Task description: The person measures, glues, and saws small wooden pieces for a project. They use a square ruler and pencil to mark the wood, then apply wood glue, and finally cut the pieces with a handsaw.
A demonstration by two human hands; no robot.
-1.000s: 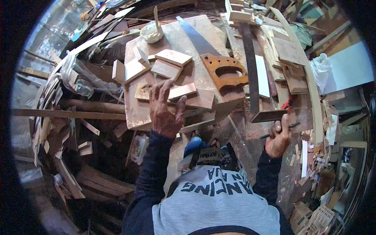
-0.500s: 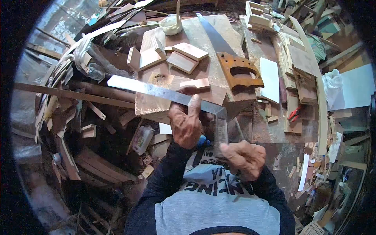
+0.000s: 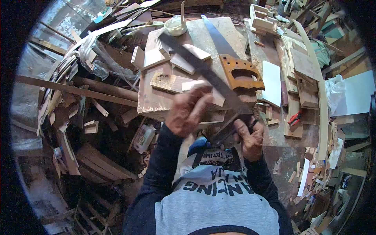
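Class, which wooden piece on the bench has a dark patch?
The flat board closest to the bench's near left corner; the other pieces show no such patch.

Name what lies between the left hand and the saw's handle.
The head view shows the square's dark blade and part of a wooden board between them.

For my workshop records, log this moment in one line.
right hand: holding carpenter's square | left hand: near it | handsaw: lying on workbench
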